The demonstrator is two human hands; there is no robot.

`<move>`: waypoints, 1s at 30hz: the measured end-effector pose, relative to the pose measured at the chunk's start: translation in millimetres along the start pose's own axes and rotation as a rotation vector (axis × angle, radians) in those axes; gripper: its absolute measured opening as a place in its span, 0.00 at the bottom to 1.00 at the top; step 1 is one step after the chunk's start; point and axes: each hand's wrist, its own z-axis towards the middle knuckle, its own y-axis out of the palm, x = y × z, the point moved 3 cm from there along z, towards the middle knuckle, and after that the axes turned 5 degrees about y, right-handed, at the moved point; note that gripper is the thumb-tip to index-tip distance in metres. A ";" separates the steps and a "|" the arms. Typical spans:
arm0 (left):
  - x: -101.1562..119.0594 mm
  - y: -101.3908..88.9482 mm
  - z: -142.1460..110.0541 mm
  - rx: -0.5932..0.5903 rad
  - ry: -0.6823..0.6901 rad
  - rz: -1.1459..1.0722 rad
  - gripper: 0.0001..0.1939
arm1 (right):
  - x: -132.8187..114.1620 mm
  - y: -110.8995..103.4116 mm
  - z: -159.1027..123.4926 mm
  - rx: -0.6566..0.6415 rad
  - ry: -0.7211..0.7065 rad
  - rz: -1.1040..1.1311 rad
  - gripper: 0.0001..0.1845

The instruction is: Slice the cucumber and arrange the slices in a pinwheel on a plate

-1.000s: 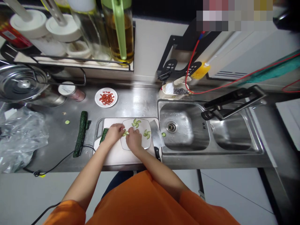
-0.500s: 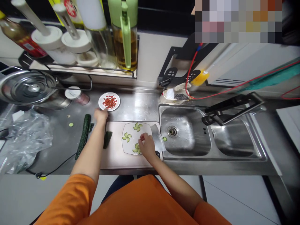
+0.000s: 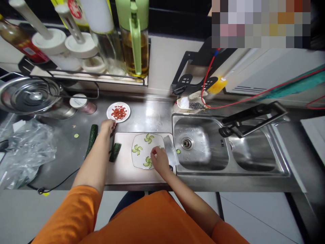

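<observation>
My left hand, fingers curled together, is just below the small white dish of red goji berries. What it holds, if anything, is hidden. Over the right side of a clear-looking plate hovers my right hand, thumb and fingertips pinched; I cannot make out anything between them. Fanned cucumber slices form several pinwheels on this plate, one partly covered by that hand. The plate rests on a pale cutting board. A cleaver lies at the board's right, its handle mostly behind my right wrist.
A cut cucumber piece lies on the board's left, and a longer cucumber beyond my left forearm. A double sink with a black faucet is at right. Plastic bags, a pot and a jar stand left.
My left hand has drawn back slightly from the goji dish, its fingertips now below the rim. My right hand stays almost in place over the plate.
</observation>
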 end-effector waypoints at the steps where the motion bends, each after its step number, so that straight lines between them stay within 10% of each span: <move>1: -1.3 -2.8 -1.1 -0.004 0.007 0.000 0.04 | -1.1 1.2 -0.5 -0.011 -0.006 -0.013 0.05; 5: -12.2 -16.1 -12.1 -0.037 0.034 0.016 0.04 | -20.2 19.5 -4.8 -0.117 -0.087 -0.138 0.09; 10: -29.0 -30.7 -32.9 -0.132 0.084 0.022 0.06 | -80.8 75.6 -5.2 -0.243 -0.546 -0.348 0.24; 16: -42.0 -46.0 -54.5 -0.230 0.136 0.019 0.07 | -112.7 128.9 16.0 -0.288 -0.441 -0.421 0.30; 30: -78.1 -73.3 -67.6 -0.334 0.175 0.101 0.13 | -107.7 147.6 -39.6 -0.295 -0.495 -0.426 0.32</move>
